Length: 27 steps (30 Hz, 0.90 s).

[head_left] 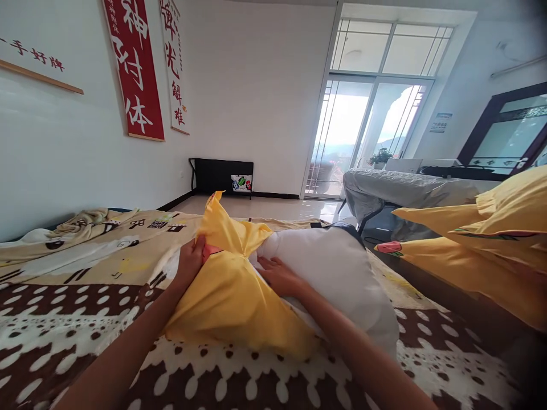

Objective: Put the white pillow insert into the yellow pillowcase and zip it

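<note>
A white pillow (337, 273) lies on the bed, its near end partly inside a yellow pillowcase (231, 296). My left hand (190, 259) is closed on the pillowcase's open edge, with the fabric bunched up beside it. Flat on the pillow lies my right hand (280, 276), fingers stretched out just where the white shows past the yellow cloth. Both forearms reach in from the bottom of the view.
The bed carries a brown, white and beige patterned blanket (64, 319). Two yellow cased pillows (482, 250) are stacked at the right. Beyond stand a grey covered table (405, 191), a black low stand (222, 176), red and white wall banners (137, 68) and glass balcony doors (363, 131).
</note>
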### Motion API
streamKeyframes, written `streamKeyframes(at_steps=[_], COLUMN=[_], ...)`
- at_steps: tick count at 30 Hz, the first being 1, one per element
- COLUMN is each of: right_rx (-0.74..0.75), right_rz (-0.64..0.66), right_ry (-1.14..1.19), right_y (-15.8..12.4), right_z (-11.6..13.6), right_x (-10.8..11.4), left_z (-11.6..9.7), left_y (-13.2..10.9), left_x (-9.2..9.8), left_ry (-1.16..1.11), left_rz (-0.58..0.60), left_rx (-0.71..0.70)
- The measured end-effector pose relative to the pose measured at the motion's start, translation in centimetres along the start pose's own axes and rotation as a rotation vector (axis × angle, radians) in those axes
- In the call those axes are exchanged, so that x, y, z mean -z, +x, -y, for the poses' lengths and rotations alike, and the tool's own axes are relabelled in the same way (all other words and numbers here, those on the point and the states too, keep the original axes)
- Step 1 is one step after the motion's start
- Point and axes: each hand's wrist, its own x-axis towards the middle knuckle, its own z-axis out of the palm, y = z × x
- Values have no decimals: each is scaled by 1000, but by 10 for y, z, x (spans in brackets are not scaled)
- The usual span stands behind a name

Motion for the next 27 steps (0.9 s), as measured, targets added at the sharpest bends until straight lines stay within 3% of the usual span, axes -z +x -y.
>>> streamKeyframes(at_steps=[3,5,7,9,11,13,16,22,25,27], right_rx=[-8,-24,-85,-231,-383,-473,-484,-337,-307,-296], right_rz=[-29,-58,-188,-372,-458,-424,-393,-470,-308,-205], right_ry=[177,277,414,703,1037,1254,1379,1709,1692,1569], right_y=[-20,-29,-29,-18,2,23,47,48,43,39], right_z=[-14,-9,7,27,46,59,67,67,70,72], right_x=[17,33,46,51,48,38,19,2,-2,-4], left_z=[3,11,20,27,30,30,26,29,30,27], left_y=[-10,-19,-27,-33,-36,-40,-49,-57,-52,-49], left_x=[9,14,20,26,30,31,32,36,35,34], left_ry=[-80,-116,-110,-52,35,99,138,182,244,258], left_rz=[26,70,103,94,54,19,-4,39,134,120], left_rx=[83,138,157,113,29,-38,-55,13,-29,-43])
